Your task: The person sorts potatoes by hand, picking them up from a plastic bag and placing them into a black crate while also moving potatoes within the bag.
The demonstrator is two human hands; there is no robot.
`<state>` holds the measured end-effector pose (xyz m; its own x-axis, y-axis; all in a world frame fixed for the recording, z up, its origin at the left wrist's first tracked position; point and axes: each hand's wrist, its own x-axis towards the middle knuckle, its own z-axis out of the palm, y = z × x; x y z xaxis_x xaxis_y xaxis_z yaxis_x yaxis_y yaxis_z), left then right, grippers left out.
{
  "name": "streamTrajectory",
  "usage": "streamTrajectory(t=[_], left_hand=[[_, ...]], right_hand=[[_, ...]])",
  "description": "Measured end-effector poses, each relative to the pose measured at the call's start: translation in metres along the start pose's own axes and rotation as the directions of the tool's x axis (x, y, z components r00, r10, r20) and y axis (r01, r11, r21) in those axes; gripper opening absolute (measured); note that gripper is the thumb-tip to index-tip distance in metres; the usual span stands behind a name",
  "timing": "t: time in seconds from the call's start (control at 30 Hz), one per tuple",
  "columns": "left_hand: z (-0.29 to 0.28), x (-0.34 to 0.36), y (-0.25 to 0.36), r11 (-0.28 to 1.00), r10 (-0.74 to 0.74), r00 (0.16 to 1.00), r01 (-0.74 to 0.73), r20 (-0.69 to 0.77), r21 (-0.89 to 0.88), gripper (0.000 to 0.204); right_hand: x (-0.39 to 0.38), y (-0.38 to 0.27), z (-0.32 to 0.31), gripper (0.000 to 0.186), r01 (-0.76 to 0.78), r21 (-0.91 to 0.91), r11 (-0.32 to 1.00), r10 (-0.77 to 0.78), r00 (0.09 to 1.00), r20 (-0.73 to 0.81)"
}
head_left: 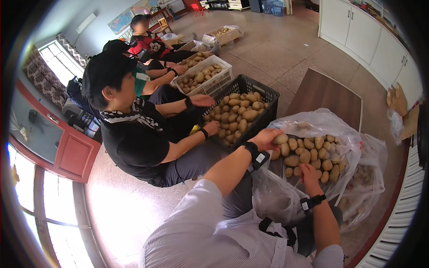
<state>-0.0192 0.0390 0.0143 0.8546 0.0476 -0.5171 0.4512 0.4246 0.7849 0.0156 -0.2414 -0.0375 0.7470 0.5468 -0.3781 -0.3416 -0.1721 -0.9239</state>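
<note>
My left hand [269, 139] grips a potato [280, 139] at the near-left edge of a heap of potatoes [313, 154] lying in an open clear plastic bag [319, 120]. My right hand [309, 173] rests on the potatoes at the heap's near side, fingers curled over one of them. Both wrists wear black bands. To the left of the bag stands a black plastic crate [263, 96] filled with potatoes [239, 114].
A person in black [134, 134] sits to my left, both hands at the black crate. Two more people sit behind, by a white crate of potatoes [205, 76]. A brown board [324, 94] lies beyond the bag. White cabinets [371, 35] line the right wall.
</note>
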Motion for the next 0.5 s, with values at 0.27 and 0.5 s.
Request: streamTrajectory(t=[0.27,0.5], left_hand=[[-0.076,0.01,-0.013,0.949,0.141,0.966,-0.194,-0.217,-0.247,0.038],[-0.124,0.029,-0.033,0.573,0.701,0.657,-0.289,-0.276,0.767,0.056]], right_hand=[[-0.007,0.036,-0.029,0.021,-0.133,0.022,0.991,0.134,0.988,-0.074],[-0.008,0.045,-0.018,0.017,-0.194,0.004,0.981,0.194,0.978,-0.072]])
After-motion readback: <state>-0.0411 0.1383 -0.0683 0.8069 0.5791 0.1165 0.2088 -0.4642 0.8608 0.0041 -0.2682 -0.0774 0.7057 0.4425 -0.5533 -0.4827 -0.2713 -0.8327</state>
